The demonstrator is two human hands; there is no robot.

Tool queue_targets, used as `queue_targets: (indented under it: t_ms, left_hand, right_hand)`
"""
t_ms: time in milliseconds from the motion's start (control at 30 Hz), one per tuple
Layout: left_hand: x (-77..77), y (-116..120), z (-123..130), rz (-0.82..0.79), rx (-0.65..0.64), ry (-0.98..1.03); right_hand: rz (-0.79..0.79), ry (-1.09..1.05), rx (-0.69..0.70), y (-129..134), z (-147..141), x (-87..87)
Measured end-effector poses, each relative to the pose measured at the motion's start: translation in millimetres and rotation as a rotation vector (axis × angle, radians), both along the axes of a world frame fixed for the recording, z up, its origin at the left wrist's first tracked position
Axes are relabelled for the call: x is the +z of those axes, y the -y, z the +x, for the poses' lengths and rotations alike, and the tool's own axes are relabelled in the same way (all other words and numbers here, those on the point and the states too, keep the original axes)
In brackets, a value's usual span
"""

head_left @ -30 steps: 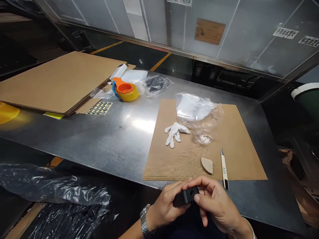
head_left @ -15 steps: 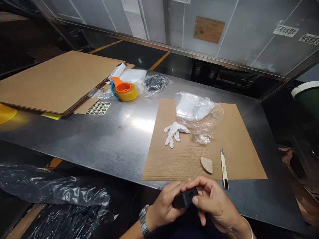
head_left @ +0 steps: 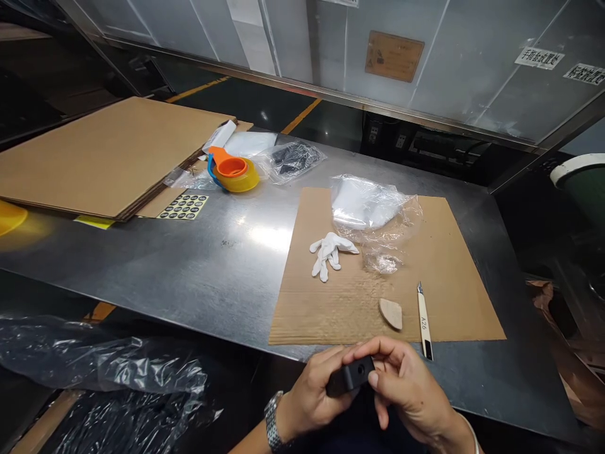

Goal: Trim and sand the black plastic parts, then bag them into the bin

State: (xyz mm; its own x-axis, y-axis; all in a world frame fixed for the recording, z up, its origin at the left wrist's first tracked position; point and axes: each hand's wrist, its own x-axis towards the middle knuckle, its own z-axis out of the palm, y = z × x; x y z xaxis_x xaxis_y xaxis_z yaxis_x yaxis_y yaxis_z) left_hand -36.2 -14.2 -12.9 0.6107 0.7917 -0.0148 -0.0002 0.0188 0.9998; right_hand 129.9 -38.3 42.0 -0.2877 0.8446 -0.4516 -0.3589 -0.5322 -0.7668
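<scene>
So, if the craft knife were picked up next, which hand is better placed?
Likely the right hand: it is nearer the craft knife, whose handle end faces the person. The left hand is farther off and grips the black block; the right also touches it.

On the grey metal worktop (head_left: 222, 271), we see a stack of flat brown cardboard sheets (head_left: 118, 151) beside an orange-and-blue plastic tape dispenser (head_left: 224, 161). We also see a limp white glove (head_left: 329, 248) near a crumpled clear plastic bag (head_left: 366, 205).
</scene>
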Motion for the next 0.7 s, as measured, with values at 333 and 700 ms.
queue_targets:
  t_ms: [333,700]
  left_hand:
    - [16.2,-0.2,18.3,-0.553,-0.081,0.249]
    - [24.2,10.0,15.3,-0.858,-0.01,0.198]
  right_hand:
    - [-0.133,-0.087,-0.206,-10.2,-4.5,-5.7]
    - [0.058,0.226,-0.045,-8.8,6.8,-8.9]
